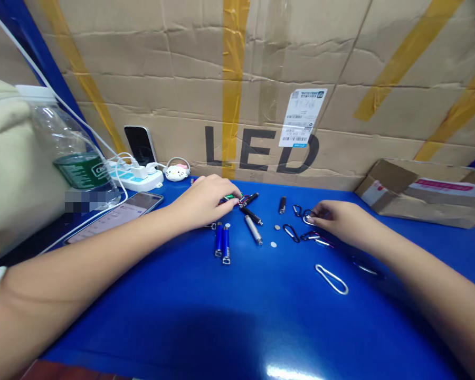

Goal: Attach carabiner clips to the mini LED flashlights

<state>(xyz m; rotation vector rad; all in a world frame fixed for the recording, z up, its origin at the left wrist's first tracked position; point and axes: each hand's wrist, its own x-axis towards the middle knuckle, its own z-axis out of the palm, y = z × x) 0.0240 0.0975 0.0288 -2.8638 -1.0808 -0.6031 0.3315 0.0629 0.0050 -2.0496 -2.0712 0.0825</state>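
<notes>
My left hand (206,203) lies palm down on a blue table (229,316), its curled fingertips on a small heap of pen-like mini torches (243,200), green, red and black. Two blue torches (222,243) and a silver one (253,229) lie just in front of it. My right hand (338,219) rests further right, fingers bent over a small carabiner clip (307,217). More clips lie around it: a dark one (291,232), a purple one (316,238) and a larger silver one (331,278). Two small round button cells (274,244) lie between the hands.
A cardboard wall (261,79) printed "LED" closes the back. At the left stand a plastic water bottle (75,153), a power strip (138,177) with a charging phone (140,145), a flat phone (114,216) and a cat-shaped gadget (176,172). A flattened carton (419,195) lies right.
</notes>
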